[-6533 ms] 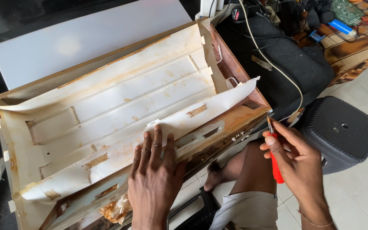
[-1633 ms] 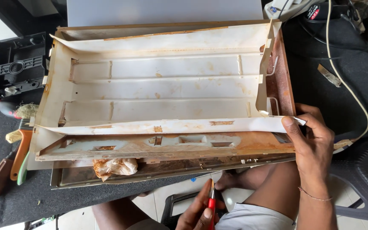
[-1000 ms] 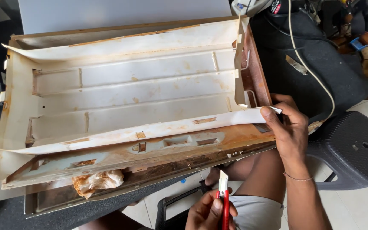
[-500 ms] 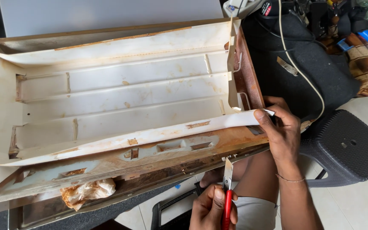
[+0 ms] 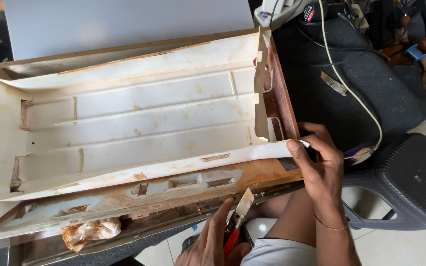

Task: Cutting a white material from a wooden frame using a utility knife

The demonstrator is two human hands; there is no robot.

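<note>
A long rusty metal tray (image 5: 260, 173) lies across in front of me, lined with a stained white plastic sheet (image 5: 139, 133). My right hand (image 5: 321, 170) pinches the sheet's near right corner, which is lifted off the tray's rusty front rim. Low in the view, my left hand (image 5: 208, 249) holds a red-handled scraper (image 5: 242, 207). Its flat blade points up at the tray's front edge, just below the rim.
A crumpled brownish wad (image 5: 89, 231) sits under the tray's front left. A black stool (image 5: 410, 182) stands at the right. Behind it lies a black bag (image 5: 361, 93) with a white cable (image 5: 351, 83) across it. A white board (image 5: 124, 24) leans behind the tray.
The scraper passed from my right hand to my left. My right hand took the sheet's right corner and keeps it. In the last second the left hand raised the blade toward the tray's front edge.
</note>
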